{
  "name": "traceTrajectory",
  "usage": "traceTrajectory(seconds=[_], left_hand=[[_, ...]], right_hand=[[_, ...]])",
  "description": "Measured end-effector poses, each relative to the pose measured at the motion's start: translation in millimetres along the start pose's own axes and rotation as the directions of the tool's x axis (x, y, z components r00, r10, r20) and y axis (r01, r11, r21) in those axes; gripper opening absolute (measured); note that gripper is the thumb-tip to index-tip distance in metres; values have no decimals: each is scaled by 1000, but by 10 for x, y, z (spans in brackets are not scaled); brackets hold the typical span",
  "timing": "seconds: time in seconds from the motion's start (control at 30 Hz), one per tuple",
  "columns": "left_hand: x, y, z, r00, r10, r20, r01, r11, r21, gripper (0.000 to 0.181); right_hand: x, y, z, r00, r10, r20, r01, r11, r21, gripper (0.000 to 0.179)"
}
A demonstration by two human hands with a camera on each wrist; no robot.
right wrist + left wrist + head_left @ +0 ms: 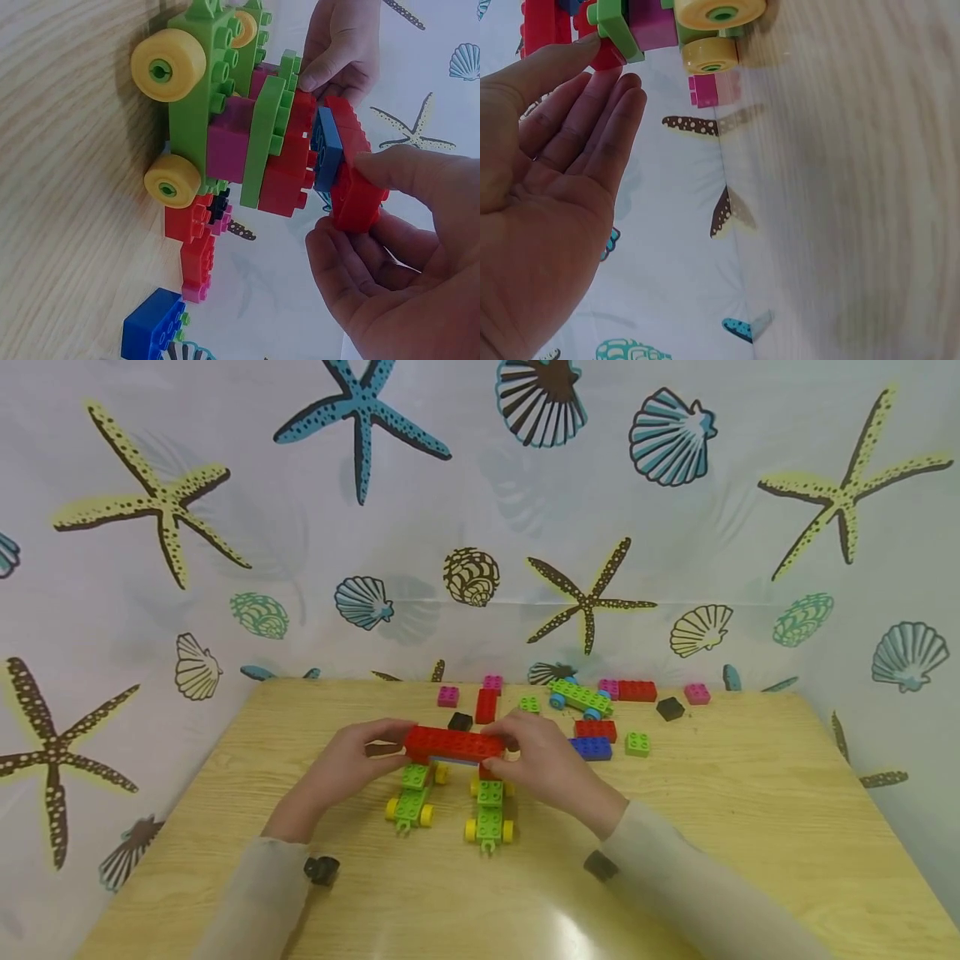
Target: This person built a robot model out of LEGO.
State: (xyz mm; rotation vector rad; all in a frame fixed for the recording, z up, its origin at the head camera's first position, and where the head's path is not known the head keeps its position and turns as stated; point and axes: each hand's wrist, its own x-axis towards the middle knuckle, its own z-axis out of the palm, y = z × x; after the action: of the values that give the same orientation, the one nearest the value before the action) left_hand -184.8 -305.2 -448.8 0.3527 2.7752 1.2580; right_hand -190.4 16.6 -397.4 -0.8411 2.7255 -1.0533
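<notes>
Two green wheeled bases stand side by side, the left base (409,807) and the right base (490,820), both with yellow wheels. On the right one are stacked a purple brick (230,140), a green brick (264,135) and a red brick (289,169). My right hand (558,770) pinches the end of a long red brick bar (454,742), which has a blue brick (328,150) beneath it. A gap shows between bar and right stack. My left hand (341,770) grips the red brick (606,54) topping the left stack, thumb and fingertips on its sides.
Behind the hands lie a green base with blue wheels (581,697), a blue brick (592,748), a small green brick (637,743), and several red, pink and black bricks. A shell-patterned sheet (420,635) hangs at the table's back edge.
</notes>
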Motion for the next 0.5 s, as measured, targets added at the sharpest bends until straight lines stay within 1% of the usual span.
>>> traceTrajectory(seconds=[0.17, 0.3, 0.5], left_hand=[[-87, -81, -52, 1000, -5, -17, 5, 1000, -8, 49], [-104, -96, -63, 1000, 0, -19, 0, 1000, -19, 49], [-103, -96, -64, 1000, 8, -22, -10, 998, -57, 49]], right_hand=[[59, -55, 40, 1000, -3, 10, 3, 1000, -6, 36], [93, -83, 74, 1000, 5, 23, -5, 1000, -2, 38], [129, -56, 126, 1000, -5, 30, 5, 1000, -5, 37]])
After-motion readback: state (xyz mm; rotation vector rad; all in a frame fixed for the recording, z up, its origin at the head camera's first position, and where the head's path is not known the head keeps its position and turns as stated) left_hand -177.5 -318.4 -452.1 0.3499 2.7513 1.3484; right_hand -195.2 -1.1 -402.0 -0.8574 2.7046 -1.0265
